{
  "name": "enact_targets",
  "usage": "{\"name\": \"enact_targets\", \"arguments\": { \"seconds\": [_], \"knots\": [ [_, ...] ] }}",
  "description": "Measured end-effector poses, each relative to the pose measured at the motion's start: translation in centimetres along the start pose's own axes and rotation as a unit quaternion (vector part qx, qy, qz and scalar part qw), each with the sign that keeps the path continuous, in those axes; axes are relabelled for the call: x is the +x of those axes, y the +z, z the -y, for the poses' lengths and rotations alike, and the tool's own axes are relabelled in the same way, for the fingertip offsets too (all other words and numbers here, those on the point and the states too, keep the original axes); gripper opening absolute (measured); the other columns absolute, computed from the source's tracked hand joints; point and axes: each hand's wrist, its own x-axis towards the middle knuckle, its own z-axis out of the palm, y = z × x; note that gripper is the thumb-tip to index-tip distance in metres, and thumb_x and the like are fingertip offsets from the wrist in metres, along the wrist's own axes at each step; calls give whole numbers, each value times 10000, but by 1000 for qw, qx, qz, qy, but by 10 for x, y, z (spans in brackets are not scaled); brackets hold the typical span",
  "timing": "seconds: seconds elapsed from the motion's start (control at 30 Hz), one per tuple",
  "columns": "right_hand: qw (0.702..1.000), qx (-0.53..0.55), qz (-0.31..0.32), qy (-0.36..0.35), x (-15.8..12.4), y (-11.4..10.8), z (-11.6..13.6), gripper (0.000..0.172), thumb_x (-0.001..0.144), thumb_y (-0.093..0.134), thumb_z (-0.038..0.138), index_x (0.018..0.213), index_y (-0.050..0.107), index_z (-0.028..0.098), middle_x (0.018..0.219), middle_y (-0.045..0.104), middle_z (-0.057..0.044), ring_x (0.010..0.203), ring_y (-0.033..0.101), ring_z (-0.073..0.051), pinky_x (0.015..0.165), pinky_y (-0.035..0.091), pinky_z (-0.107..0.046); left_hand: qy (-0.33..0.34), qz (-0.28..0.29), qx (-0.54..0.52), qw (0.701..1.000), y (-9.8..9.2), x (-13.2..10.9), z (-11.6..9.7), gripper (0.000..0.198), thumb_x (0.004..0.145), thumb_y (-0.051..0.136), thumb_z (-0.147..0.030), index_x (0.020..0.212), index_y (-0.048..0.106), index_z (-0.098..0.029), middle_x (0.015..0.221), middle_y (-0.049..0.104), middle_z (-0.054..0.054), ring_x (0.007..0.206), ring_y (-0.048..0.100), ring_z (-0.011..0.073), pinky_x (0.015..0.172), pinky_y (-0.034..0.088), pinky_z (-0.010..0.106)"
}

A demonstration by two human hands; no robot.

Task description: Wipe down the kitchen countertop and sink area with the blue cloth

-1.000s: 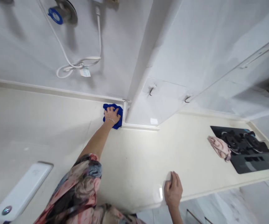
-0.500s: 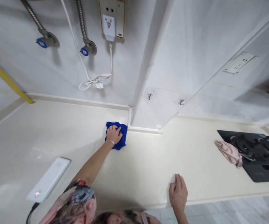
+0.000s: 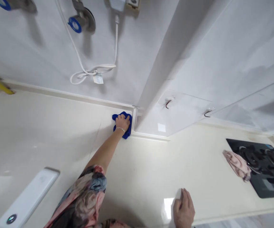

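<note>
I am seeing only the edges of the crumpled royal-blue cloth (image 3: 127,135), as the left hand (image 3: 123,123) is covering its middle; whether the bent fingers are gripping or just pressing it, I cannot tell. The bottom edge is cutting off the right hand (image 3: 183,210); its fingers are lying together on the glossy cream counter (image 3: 146,177), palm hidden, so I cannot tell whether it is gripping anything. The right edge is cropping the black glass stove (image 3: 258,186), which a crumpled pink cloth (image 3: 238,164) is overlapping. The royal-blue cloth is sitting in the counter's inner corner, the projecting white wall (image 3: 175,118) blocking it rightward.
</note>
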Motion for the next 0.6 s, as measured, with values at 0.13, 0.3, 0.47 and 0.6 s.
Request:
{"name": "enact_targets", "arguments": {
  "seconds": [0.13, 0.3, 0.47, 0.6],
  "knots": [
    [1000, 0, 14, 8, 0, -2, -2, 478, 1030, 361, 355, 1338, 611, 88, 1347, 622, -232, 1254, 596, -355, 1005, 515, -521, 2, 7, 0, 1000, 2, 33, 0, 441, 1010, 424, -352, 1377, 643, -244, 1316, 507, 178, 1187, 418, 361, 943, 352, 466],
    [999, -7, 34, 27, 3, -7, 4, 474, 1012, 363, 323, 1368, 583, 98, 1365, 601, -227, 1302, 558, -346, 1039, 491, -538, 25, -7, -4, 1000, 10, 55, 6, 450, 1008, 432, -375, 1382, 654, -256, 1303, 505, 177, 1197, 415, 368, 950, 351, 479],
    [998, -8, 36, 49, 7, -9, 12, 463, 983, 383, 294, 1358, 587, 114, 1367, 601, -219, 1299, 554, -332, 1038, 480, -525, 34, -14, -30, 999, 10, 49, 14, 476, 993, 443, -372, 1415, 642, -278, 1352, 498, 162, 1210, 410, 367, 974, 354, 484],
    [998, -9, 30, 62, 8, -9, 15, 470, 972, 390, 293, 1365, 585, 124, 1377, 598, -213, 1283, 556, -328, 1021, 467, -510, 61, -9, -35, 998, 7, 28, 23, 476, 974, 458, -363, 1396, 665, -289, 1349, 516, 156, 1196, 414, 368, 976, 360, 497]
  ]
}}
